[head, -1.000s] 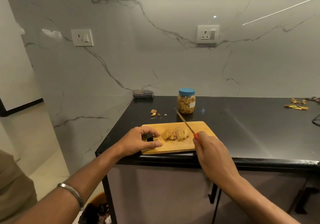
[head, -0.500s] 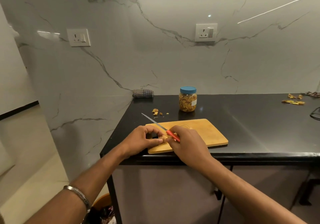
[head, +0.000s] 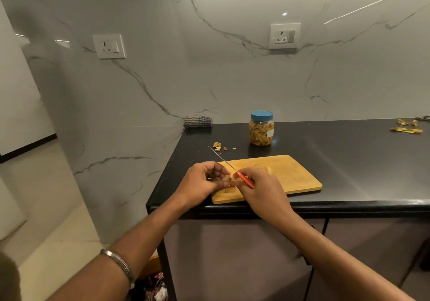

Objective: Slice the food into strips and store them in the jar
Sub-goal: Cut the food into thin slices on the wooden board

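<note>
A wooden cutting board (head: 293, 172) lies at the front edge of the black counter (head: 349, 156). My right hand (head: 260, 189) grips a red-handled knife (head: 244, 179), its thin blade pointing up and to the left past the board. My left hand (head: 202, 179) pinches pale food slices (head: 229, 179) at the board's left end, between both hands. A few slices (head: 263, 166) lie on the board beyond my right hand. A clear jar (head: 261, 129) with a blue lid, filled with yellowish strips, stands behind the board.
Small food scraps (head: 218, 145) lie on the counter left of the jar. A folded checked cloth (head: 197, 121) sits at the back left corner. More peelings (head: 407, 128) lie far right. The counter's left edge drops to the floor, with a bin below.
My right hand swung the knife from pointing up right of the slices to pointing left, and moved in against my left hand. My left hand now pinches slices instead of resting on the board.
</note>
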